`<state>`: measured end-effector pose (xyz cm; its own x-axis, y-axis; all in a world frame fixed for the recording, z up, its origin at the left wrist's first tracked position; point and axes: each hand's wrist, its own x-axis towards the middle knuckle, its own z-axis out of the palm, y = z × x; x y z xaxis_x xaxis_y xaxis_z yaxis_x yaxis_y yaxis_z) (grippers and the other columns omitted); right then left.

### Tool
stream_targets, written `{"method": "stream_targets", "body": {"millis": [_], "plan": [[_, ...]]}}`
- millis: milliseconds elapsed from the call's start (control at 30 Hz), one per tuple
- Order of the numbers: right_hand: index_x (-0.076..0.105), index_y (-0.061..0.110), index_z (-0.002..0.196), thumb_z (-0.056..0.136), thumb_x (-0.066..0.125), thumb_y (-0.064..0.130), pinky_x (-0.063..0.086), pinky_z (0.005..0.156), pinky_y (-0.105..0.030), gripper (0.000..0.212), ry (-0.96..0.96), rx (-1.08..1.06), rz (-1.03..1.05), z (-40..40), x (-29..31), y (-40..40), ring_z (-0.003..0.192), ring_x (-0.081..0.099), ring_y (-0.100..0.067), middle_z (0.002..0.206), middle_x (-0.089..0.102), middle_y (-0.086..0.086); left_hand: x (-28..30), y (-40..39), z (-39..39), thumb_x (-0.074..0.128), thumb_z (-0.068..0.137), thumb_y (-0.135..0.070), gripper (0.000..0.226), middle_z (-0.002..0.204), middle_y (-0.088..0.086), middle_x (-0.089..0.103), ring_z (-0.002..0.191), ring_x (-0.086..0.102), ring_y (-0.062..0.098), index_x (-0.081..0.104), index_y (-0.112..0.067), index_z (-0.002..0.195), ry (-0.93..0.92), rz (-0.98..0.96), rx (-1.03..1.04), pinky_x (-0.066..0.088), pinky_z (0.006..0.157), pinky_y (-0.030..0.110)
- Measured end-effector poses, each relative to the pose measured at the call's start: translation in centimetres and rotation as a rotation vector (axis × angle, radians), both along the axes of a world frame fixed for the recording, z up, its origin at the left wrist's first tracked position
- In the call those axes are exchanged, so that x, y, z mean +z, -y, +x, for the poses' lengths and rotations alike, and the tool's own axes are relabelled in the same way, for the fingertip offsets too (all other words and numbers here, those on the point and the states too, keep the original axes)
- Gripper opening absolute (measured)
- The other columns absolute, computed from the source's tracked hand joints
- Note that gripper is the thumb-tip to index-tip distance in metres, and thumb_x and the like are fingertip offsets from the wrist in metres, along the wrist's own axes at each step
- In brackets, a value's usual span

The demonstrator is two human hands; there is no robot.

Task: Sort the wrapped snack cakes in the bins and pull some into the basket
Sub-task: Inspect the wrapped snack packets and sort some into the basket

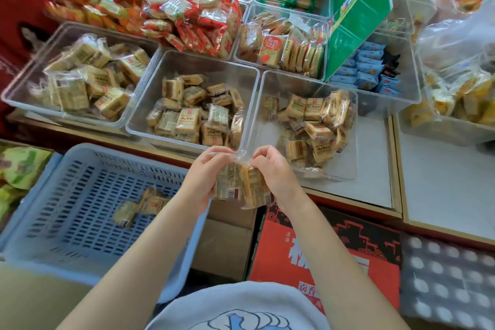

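Snack cakes in clear wrappers were held as a small bundle between both hands, just in front of the near corner where two clear bins met. Left hand had its grip curled round the bundle's left side, fingers pinching the crinkled wrapper top. Right hand gripped the bundle's right side the same way, fingertips pinched on the wrapper top.

Taking that bundle as the landmark: directly behind it and a little left stood the middle bin, holding a loose heap of tan wrapped cakes. Behind it and to the right stood the right bin, with another heap of the same cakes. Farther left behind it, a third clear bin held larger packs of cakes. All three bins stood on the desk.

Left of the bundle and lower sat a pale blue slotted basket, with a few wrapped cakes lying on its floor. Below and right of the bundle lay a red printed carton.
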<state>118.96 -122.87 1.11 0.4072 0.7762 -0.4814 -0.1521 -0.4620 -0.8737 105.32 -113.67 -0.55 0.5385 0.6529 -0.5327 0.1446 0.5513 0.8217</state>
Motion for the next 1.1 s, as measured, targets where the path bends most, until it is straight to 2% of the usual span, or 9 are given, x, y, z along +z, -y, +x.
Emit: {"method": "stream_targets", "body": {"millis": [100, 200, 300, 400, 567, 733, 900, 1000, 1100], "plan": [[0.056, 0.021, 0.088, 0.1, 0.049, 0.017, 0.045, 0.066, -0.032, 0.014, 0.06, 0.032, -0.018, -3.4, 0.7, -1.4, 0.069, 0.052, -0.015, 0.075, 0.055, 0.001, 0.4, -0.7, -3.0, 0.064, 0.097, -0.017, 0.012, 0.08, 0.003, 0.066, 0.075, 0.064, 0.021, 0.068, -0.018, 0.085, -0.037, 0.055, 0.081, 0.051, 0.06, 0.032], [0.058, 0.021, 0.087, 0.1, 0.054, 0.021, 0.048, 0.068, -0.032, 0.014, 0.092, 0.054, -0.008, -6.6, 1.0, -2.9, 0.073, 0.057, -0.015, 0.079, 0.06, -0.001, 0.7, -1.8, -6.4, 0.068, 0.095, -0.022, 0.017, 0.081, 0.008, 0.067, 0.077, 0.066, 0.026, 0.069, -0.023, 0.077, -0.067, 0.096, 0.09, 0.055, 0.067, 0.041], [0.06, 0.021, 0.092, 0.1, 0.062, 0.028, 0.054, 0.072, -0.037, 0.01, 0.074, 0.08, 0.008, -9.5, 0.8, -4.1, 0.077, 0.064, -0.017, 0.087, 0.066, -0.005, 1.1, -3.1, -9.8, 0.073, 0.081, -0.035, 0.016, 0.08, 0.01, 0.068, 0.079, 0.067, 0.03, 0.069, -0.031, 0.066, -0.117, 0.168, 0.065, 0.056, 0.074, 0.049], [0.062, 0.025, 0.1, 0.098, 0.067, 0.03, 0.057, 0.07, -0.036, 0.007, 0.035, 0.092, 0.028, -12.0, 0.7, -5.1, 0.079, 0.069, -0.018, 0.094, 0.071, -0.007, 1.1, -4.4, -12.4, 0.074, 0.086, -0.03, 0.022, 0.075, 0.007, 0.068, 0.074, 0.066, 0.027, 0.07, -0.031, 0.065, -0.147, 0.22, 0.04, 0.053, 0.072, 0.047], [0.065, 0.019, 0.094, 0.097, 0.068, 0.023, 0.053, 0.071, -0.034, 0.006, 0.109, 0.144, 0.036, -15.2, 0.7, -6.1, 0.074, 0.063, -0.015, 0.08, 0.066, 0.0, 0.7, -5.9, -16.0, 0.073, 0.075, -0.048, 0.023, 0.084, 0.021, 0.07, 0.076, 0.064, 0.03, 0.072, -0.025, 0.073, -0.109, 0.248, -0.04, 0.051, 0.073, 0.046], [0.066, 0.02, 0.086, 0.094, 0.071, 0.02, 0.054, 0.076, -0.038, 0.009, 0.145, 0.054, 0.06, -17.5, 1.2, -6.9, 0.077, 0.063, -0.017, 0.082, 0.066, -0.002, 0.6, -7.0, -18.4, 0.073, 0.092, -0.022, 0.017, 0.093, 0.02, 0.073, 0.084, 0.069, 0.033, 0.077, -0.005, 0.095, 0.013, 0.062, -0.007, 0.057, 0.073, 0.04], [0.07, 0.019, 0.082, 0.092, 0.073, 0.019, 0.059, 0.079, -0.042, 0.01, 0.199, -0.013, 0.047, -18.9, 1.9, -7.5, 0.079, 0.066, -0.017, 0.091, 0.071, -0.013, 0.9, -7.4, -20.2, 0.073, 0.093, -0.019, 0.014, 0.081, 0.01, 0.075, 0.074, 0.072, 0.021, 0.074, -0.006, 0.093, 0.033, 0.008, 0.021, 0.057, 0.06, 0.031], [0.07, 0.018, 0.084, 0.092, 0.073, 0.021, 0.059, 0.077, -0.038, 0.009, 0.21, -0.037, 0.043, -20.0, 1.9, -7.3, 0.077, 0.067, -0.015, 0.09, 0.072, -0.012, 0.9, -7.8, -21.3, 0.069, 0.096, -0.025, 0.019, 0.085, 0.01, 0.076, 0.076, 0.073, 0.021, 0.074, -0.007, 0.095, 0.028, 0.028, -0.044, 0.058, 0.067, 0.033], [0.07, 0.018, 0.085, 0.093, 0.071, 0.02, 0.058, 0.072, -0.033, 0.009, 0.22, -0.093, 0.026, -20.6, 1.7, -7.0, 0.074, 0.067, -0.012, 0.088, 0.073, -0.009, 1.3, -8.4, -22.5, 0.073, 0.091, -0.027, 0.025, 0.101, 0.009, 0.078, 0.09, 0.075, 0.021, 0.071, -0.015, 0.113, -0.005, 0.089, -0.271, 0.059, 0.076, 0.033]]}}
